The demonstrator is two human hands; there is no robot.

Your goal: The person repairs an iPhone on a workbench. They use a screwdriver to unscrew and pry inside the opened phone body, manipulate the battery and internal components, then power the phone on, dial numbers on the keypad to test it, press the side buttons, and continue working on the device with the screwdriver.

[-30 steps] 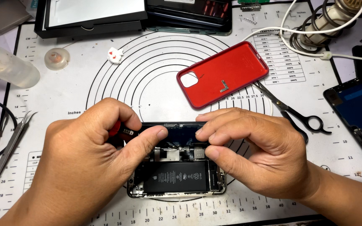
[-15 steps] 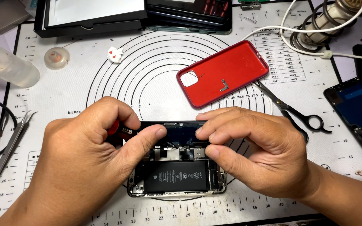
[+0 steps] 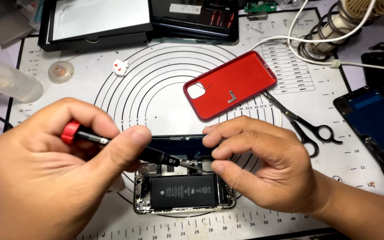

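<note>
1. At the near middle of the white repair mat (image 3: 165, 95): opened phone (image 3: 184, 189), back shell lying face-up with its black battery (image 3: 184, 192) exposed. Long axis runs left to right across the view. The upper part is hidden under the fingers.
2. Directly above the phone's battery: screwdriver (image 3: 125, 146), red cap, black shaft. It slants from upper left down to lower right, and its tip meets the phone's inner parts just above the battery's right end.
3. Left of the phone: left hand (image 3: 54, 178), fingers closed round the screwdriver, thumb and forefinger pinching the shaft. This hand carries the tool and overlaps the phone's left end.
4. Right of the phone: right hand (image 3: 263, 164), fingertips together and pressed on the phone's upper right edge beside the tool tip. Whether it pinches a small part cannot be told. It lies as close to the tip as the left.
5. Beyond the phone, up and right: red phone case (image 3: 230, 84), inside-up, set diagonally.
6. Right of the phone, past the right hand: black scissors (image 3: 305, 126), closed.
7. Far right of the phone: detached screen (image 3: 378, 129) with blue film, on the desk edge.
8. Far beyond the phone: black tray (image 3: 98, 22); at upper left, clear plastic bottle (image 3: 5, 78).
</note>
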